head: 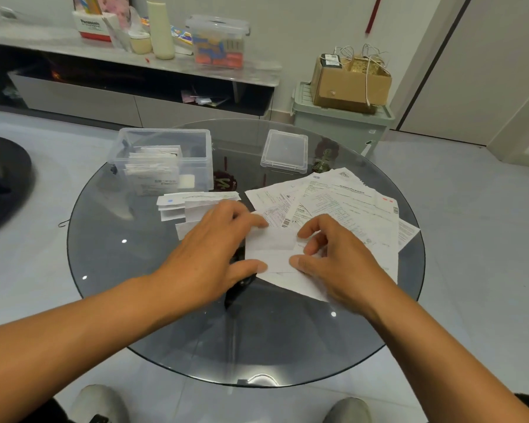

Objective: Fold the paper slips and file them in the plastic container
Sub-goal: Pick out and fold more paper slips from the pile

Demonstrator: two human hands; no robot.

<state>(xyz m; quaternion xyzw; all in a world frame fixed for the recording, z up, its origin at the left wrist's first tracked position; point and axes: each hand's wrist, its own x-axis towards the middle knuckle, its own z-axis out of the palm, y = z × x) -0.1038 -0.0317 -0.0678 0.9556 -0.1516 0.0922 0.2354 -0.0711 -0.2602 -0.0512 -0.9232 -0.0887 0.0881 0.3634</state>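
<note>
work surface: round table [135, 300] of smoky dark glass, smooth and glossy, with small ceiling-light reflections.

item in work: white paper slip [272, 254], thin and matte, partly folded, with an upper flap doubled over the lower layer. lay flat at table centre, overlapping the near edge of the loose sheets.

left hand [208, 254]: palm down at the slip's left edge. fingertips pressed on the upper left corner, thumb pressed on the lower left edge. fingers nearly straight, not wrapped round the paper.

right hand [339, 261]: at the slip's right edge. thumb flat on the lower layer, index finger curled down onto the flap. other fingers bent; grip underneath not discernible. hands close together, separated only by the slip's width.

unfolded stock: fan of printed sheets [348, 206], white with fine black text and barcodes, spread to the right, behind the right hand.

folded stock: small stack of narrow folded slips [193, 203], creased, just beyond the left hand.

destination: plastic container [165, 160], clear, rectangular, open-topped, at far left of the table. held folded papers standing upright. matching clear lid [284, 151], shallow and rounded at the corners, lay separately to the container's right.
</note>
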